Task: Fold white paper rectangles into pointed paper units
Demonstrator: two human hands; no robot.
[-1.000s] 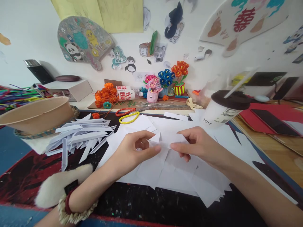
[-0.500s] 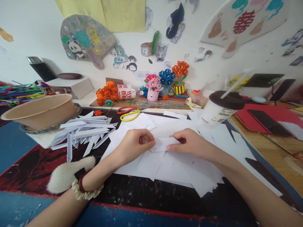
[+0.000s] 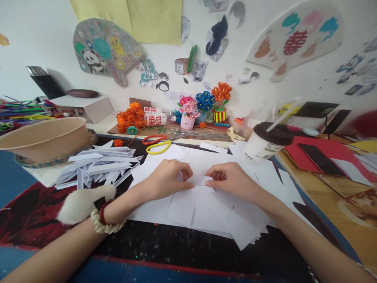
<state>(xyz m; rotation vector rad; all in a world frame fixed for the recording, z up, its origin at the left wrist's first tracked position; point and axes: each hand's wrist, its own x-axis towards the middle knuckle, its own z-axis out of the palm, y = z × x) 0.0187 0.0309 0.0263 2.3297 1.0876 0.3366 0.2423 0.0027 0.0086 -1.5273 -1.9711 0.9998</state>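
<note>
Between my two hands is a small white paper slip point(image 3: 200, 180), pinched at both ends above a spread of white paper sheets point(image 3: 182, 208). My left hand point(image 3: 171, 175) closes thumb and fingers on its left end. On the right end, my right hand point(image 3: 228, 177) grips with the thumb underneath and curled fingers above. A heap of folded paper strips point(image 3: 103, 165) lies left of the sheets. Scissors with one red and one yellow handle point(image 3: 159, 147) rest just beyond them. A fluffy white object point(image 3: 78, 208) touches the area by my left wrist.
At left stands a tan bowl point(image 3: 44, 135). A lidded drink cup with a straw point(image 3: 266, 143) stands on the right beside the sheets. Pipe-cleaner flower pots point(image 3: 188, 122) line the back, near orange flowers point(image 3: 131, 118). A dark phone point(image 3: 319, 159) lies on red paper.
The slip between my hands shows less height now, and my fingers have curled further over it. My view has shifted slightly to the right.
</note>
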